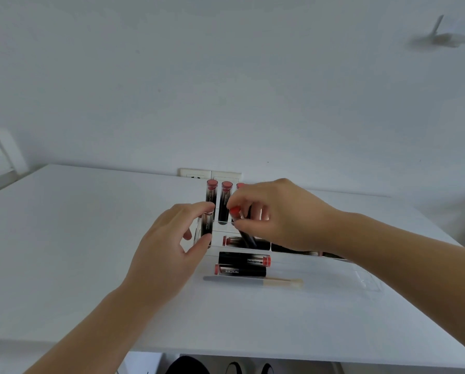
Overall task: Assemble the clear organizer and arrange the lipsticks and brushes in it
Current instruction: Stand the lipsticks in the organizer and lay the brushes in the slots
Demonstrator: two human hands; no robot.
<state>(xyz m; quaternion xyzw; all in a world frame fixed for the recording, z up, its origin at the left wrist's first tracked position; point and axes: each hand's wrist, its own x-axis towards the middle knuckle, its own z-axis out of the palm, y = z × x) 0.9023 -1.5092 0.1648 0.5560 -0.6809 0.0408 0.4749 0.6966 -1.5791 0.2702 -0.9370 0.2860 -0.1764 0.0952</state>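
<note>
Your left hand (pixel 169 238) curls around the left end of the clear acrylic organizer (pixel 366 282), thumb and fingers gripping an upright, glossy black lipstick tube (pixel 207 228) that stands at that corner. Your right hand (pixel 274 214) pinches another black cylindrical lipstick with a red cap (pixel 239 225) between thumb and fingertips, holding it tilted above the organizer's middle row.

The organizer sits on the smooth white desk (pixel 77 238), near its far edge, its transparent walls hard to trace except for glints along the rims. In its back row stand 2 upright black lipsticks with round pinkish-red tops (pixel 219 203), side by side, and a 3rd top shows just behind your right hand's knuckles. In the row below, a dark lipstick lies on its side (pixel 234 241), partly hidden under your right hand and wrist.

Nearer to you lie 2 more black lipsticks with white lettering (pixel 243 264), parallel and touching, their red ends pointing opposite ways. Just in front of them lies a slim makeup brush with a grey handle and pale beige bristles (pixel 253 280), flat and parallel to the lipsticks.

A white double wall socket (pixel 209 174) shows on the matte white wall behind the desk.
</note>
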